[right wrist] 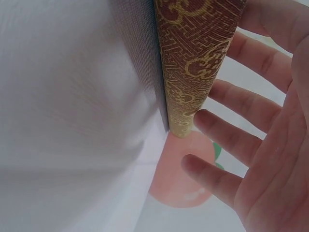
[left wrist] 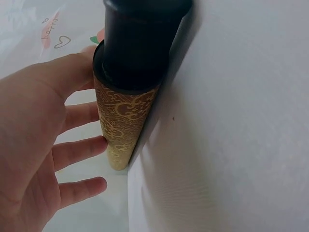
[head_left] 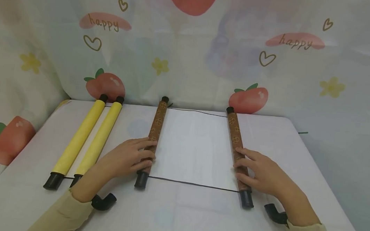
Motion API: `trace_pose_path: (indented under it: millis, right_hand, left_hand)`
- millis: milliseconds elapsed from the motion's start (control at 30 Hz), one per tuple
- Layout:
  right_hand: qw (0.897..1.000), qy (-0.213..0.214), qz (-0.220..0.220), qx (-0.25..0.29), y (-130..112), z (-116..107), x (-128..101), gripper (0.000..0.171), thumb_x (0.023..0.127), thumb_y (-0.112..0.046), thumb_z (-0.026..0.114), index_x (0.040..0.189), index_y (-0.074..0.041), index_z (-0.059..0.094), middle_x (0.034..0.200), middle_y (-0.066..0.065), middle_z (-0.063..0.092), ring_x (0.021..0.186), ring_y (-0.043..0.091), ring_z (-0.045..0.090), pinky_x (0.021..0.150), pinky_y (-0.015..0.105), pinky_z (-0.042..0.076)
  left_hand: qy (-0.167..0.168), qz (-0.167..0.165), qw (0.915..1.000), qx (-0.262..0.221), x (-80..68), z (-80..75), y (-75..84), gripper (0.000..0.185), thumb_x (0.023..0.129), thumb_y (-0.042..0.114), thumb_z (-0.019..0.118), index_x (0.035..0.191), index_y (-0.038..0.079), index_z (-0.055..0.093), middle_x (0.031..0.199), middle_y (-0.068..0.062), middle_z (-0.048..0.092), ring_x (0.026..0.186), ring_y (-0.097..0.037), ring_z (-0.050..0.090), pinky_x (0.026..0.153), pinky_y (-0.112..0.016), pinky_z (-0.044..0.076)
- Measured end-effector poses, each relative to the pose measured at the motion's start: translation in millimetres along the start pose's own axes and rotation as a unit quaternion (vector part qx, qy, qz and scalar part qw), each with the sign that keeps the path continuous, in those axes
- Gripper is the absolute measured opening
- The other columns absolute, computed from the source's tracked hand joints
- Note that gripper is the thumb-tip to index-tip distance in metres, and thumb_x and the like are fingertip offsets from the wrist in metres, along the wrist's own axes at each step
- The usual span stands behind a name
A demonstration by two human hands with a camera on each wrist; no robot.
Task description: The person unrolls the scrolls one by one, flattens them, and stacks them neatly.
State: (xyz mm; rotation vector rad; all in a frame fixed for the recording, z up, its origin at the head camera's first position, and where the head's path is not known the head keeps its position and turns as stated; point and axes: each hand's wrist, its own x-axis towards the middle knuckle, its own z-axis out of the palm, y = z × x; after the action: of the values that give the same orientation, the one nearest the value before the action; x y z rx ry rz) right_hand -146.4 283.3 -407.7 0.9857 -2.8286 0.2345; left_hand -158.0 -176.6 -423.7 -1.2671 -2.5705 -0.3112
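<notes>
Head view shows a white paper scroll (head_left: pixel 196 147) lying spread on the cloth-covered counter (head_left: pixel 311 164), between two brown patterned rollers with black end caps. The left hand (head_left: pixel 129 158) rests straight fingers on the left brown roller (head_left: pixel 155 135), its grip spread rather than wrapped; the right hand (head_left: pixel 260 170) lies likewise on the right brown roller (head_left: pixel 236 142). Two yellow rollers (head_left: pixel 89 138) lie at the far left, untouched. Working this well probably means even pressure from both palms, keeping the rollers parallel so the sheet stays flat and square.
</notes>
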Motion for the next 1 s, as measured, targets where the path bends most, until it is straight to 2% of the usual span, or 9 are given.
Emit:
trace_pose_path:
  millis: [200,567,867,1000]
  right_hand:
    - [1.0,-0.02,0.008,0.0,-0.8,-1.9,-0.6,0.027,0.084,-0.028,0.078,0.111,-0.025,0.077,0.144,0.013,0.054,0.127,0.034,0.055,0.099,0.053,0.048]
    - [1.0,-0.001,0.005,0.004,2.2,-1.0,-1.0,0.017,0.082,-0.028,0.08,0.096,-0.026,0.072,0.14,0.014,0.057,0.12,0.034,0.059,0.095,0.052,0.051]
    - [1.0,-0.006,0.012,0.005,2.0,-2.9,-2.2,0.025,0.082,-0.025,0.078,0.106,-0.023,0.077,0.141,0.013,0.057,0.123,0.035,0.058,0.096,0.053,0.05]
    - [1.0,-0.007,0.015,0.005,1.5,-3.7,-2.7,0.02,0.083,-0.022,0.075,0.103,-0.024,0.078,0.141,0.013,0.057,0.124,0.034,0.058,0.097,0.052,0.05]
  left_hand:
    - [-0.001,0.006,0.9999,0.009,0.3,-1.9,-0.6,0.021,0.093,0.033,0.071,0.11,0.023,0.076,0.138,-0.009,0.06,0.129,-0.029,0.056,0.104,-0.045,0.046]
    - [0.0,0.014,0.9999,0.003,0.1,0.7,-3.5,0.018,0.093,0.031,0.071,0.105,0.017,0.072,0.136,-0.011,0.062,0.132,-0.035,0.053,0.107,-0.047,0.044]
    - [-0.003,0.013,0.9999,0.008,0.5,-1.7,-4.1,0.02,0.093,0.031,0.071,0.107,0.018,0.075,0.133,-0.01,0.064,0.13,-0.033,0.055,0.107,-0.046,0.044]
    - [-0.007,0.007,0.9999,0.01,-0.2,-3.3,-4.0,0.019,0.093,0.032,0.071,0.106,0.02,0.077,0.134,-0.01,0.063,0.13,-0.034,0.055,0.106,-0.046,0.045]
